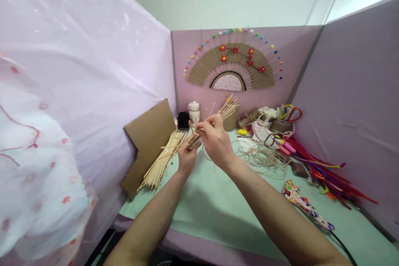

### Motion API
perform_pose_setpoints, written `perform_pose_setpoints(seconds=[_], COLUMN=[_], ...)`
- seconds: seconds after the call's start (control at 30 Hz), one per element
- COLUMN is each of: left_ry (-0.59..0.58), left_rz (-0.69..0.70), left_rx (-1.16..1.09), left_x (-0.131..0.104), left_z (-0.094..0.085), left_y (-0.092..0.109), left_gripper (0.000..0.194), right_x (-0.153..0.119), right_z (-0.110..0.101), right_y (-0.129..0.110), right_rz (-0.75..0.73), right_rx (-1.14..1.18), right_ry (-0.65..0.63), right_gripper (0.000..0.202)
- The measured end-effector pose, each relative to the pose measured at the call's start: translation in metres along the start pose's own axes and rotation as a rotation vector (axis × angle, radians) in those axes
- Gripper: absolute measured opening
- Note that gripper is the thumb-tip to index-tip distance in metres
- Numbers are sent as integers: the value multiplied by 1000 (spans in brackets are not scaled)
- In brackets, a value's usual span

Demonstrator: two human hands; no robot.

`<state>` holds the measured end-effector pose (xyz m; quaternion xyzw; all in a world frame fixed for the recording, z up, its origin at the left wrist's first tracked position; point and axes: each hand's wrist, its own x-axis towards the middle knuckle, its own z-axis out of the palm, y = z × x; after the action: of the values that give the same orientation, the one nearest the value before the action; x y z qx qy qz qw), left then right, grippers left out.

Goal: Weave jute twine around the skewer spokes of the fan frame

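Note:
My left hand is closed around a small piece with several thin wooden sticks fanning out of it. The piece looks like cardboard, though fingers cover most of it. My right hand meets it from the right, thumb and forefinger pinched together at its upper edge. What that pinch holds is too small to make out. A thin strand hangs just below the right hand. Close by on the left lies a loose bundle of wooden sticks, partly behind the left hand.
Brown cardboard leans at the left. Behind stand a white bottle, a black box and a holder of sticks. To the right lie coiled twine, pipe cleaners and a patterned corded tool. A decorated fan hangs ahead.

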<state>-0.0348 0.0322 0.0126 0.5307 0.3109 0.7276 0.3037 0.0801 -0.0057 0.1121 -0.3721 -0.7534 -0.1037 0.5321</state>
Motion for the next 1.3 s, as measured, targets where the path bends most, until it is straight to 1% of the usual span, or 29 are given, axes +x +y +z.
perform_pose_setpoints(seconds=[0.17, 0.23, 0.3, 0.37, 0.43, 0.47, 0.5, 0.57, 0.63, 0.7, 0.77, 0.83, 0.9, 1.0, 1.1, 1.2, 1.3], left_ry=[17, 4, 4, 15, 7, -3, -15, -43, -67, -98, -120, -136, -156, -185, -211, -242, -284], left_rz=[-20, -16, -8, -1, 17, 33, 53, 98, 154, 234, 316, 367, 382, 399, 414, 433, 458], left_rx=[13, 18, 17, 15, 29, 42, 63, 132, 215, 274, 300, 316, 317, 305, 304, 323, 357], left_x=[0, 0, 1, 1, 0, 0, 0, -2, -3, -4, -5, -5, -5, -5, -4, -3, -3], left_z=[0, -1, -2, -2, -2, -3, -3, -6, -8, -10, -12, -12, -11, -11, -12, -13, -14], left_y=[-1, -2, -3, -3, -3, -3, -3, -4, -5, -4, -2, -1, 0, -3, -8, -10, -11], left_gripper=[39, 39, 39, 38, 36, 35, 34, 33, 34, 34, 33, 34, 35, 34, 36, 37, 38], right_x=[-3, -5, -10, -18, -26, -31, -35, -42, -49, -53, -57, -61, -65, -72, -79, -83, -87], right_z=[-2, -3, -3, -3, -2, -2, -1, -2, -3, -5, -7, -10, -10, -8, -8, -13, -20], right_y=[1, 2, 4, 5, 5, 4, 3, -1, -5, -7, -8, -7, -5, -1, 4, 10, 16], right_rz=[9, -13, -56, -99, -119, -121, -116, -88, -47, -15, -5, -7, -3, 48, 65, 22, -5], right_rx=[-37, -10, 32, 75, 116, 136, 157, 201, 235, 250, 248, 239, 228, 250, 271, 212, 153], right_ry=[-21, -15, 2, 46, 123, 168, 215, 288, 310, 296, 299, 324, 363, 417, 417, 373, 322], right_gripper=[18, 18, 22, 33, 41, 43, 41, 30, 19, 15, 14, 15, 16, 19, 25, 30, 29])
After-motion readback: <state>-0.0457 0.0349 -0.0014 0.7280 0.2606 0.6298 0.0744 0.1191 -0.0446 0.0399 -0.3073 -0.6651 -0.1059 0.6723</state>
